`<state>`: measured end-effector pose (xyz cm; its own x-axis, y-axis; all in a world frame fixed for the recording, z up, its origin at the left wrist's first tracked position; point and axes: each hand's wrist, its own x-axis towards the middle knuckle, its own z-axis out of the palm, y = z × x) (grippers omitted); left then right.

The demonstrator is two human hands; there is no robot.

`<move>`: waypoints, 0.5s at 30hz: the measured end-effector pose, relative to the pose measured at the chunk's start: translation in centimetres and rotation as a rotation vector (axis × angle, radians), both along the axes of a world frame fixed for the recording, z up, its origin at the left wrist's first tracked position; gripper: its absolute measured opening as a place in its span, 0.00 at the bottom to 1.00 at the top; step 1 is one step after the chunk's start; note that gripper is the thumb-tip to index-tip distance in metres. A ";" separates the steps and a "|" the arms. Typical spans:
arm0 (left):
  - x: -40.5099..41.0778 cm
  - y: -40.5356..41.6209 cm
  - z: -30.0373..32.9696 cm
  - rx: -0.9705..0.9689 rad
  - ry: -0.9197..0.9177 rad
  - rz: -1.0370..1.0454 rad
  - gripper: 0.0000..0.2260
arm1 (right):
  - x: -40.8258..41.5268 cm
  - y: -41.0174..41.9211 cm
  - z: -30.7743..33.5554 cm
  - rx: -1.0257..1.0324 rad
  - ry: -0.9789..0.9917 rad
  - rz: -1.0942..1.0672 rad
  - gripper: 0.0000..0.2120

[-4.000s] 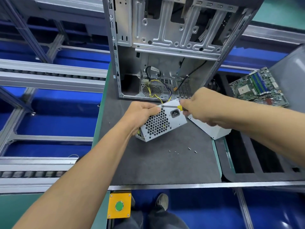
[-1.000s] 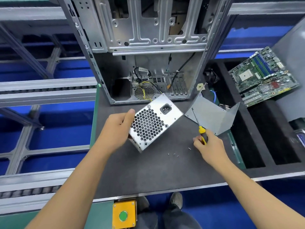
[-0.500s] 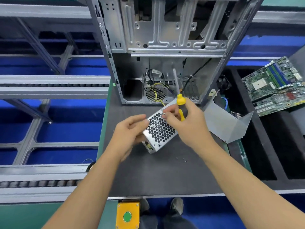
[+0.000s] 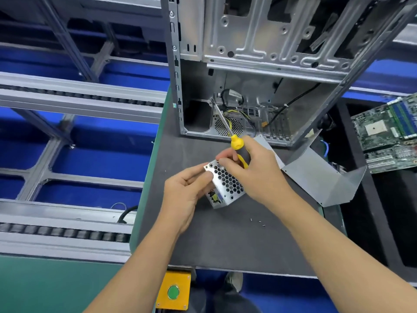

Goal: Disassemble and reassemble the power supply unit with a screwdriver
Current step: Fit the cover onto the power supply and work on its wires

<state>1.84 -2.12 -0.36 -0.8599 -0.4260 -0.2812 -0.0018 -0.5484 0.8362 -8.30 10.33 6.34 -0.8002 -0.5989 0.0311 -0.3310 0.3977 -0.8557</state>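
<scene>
A person stood at a dark grey worktop, both bare hands meeting on a small silver power supply unit in front of an open metal computer case. The left hand had its grip closed on the unit's left end, fingers curled over the top edge, apparently to steady it tilted on the worktop. The right hand kept its grip closed around a yellow-handled screwdriver, the handle tucked in the palm and the shaft pointing up and away toward the case, so the tool seemed parked rather than in use. That left the right fingertips free; they touched the perforated face at the top corner, just beyond the left grip, perhaps placing a screw or feeling for a hole, though nothing that small could be made out there. A few loose screws lay on the worktop below the right wrist, suggesting fasteners waiting to go back. A bent metal cover lay to the right of the right grip, and a green circuit board sat well beyond it
</scene>
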 end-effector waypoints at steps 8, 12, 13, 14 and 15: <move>0.0 0.5 0.0 0.021 0.016 -0.006 0.10 | -0.2 -0.6 0.3 0.078 0.030 0.082 0.10; -0.1 0.4 0.2 0.033 0.025 0.001 0.08 | -0.4 -1.0 0.6 0.137 0.060 0.116 0.09; -0.1 0.4 0.2 0.040 0.025 0.003 0.09 | -0.5 -1.1 0.7 0.163 0.078 0.124 0.09; -0.1 0.3 0.2 0.048 0.027 0.004 0.10 | -0.5 -1.3 0.9 0.194 0.096 0.135 0.10; -0.1 0.3 0.2 0.056 0.027 0.004 0.12 | -0.6 -1.4 1.0 0.221 0.114 0.146 0.11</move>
<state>1.73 -1.82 -0.14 -0.8657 -0.4139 -0.2816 0.0226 -0.5943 0.8039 -8.87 8.92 7.32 -0.7037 -0.7100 -0.0281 -0.4874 0.5111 -0.7080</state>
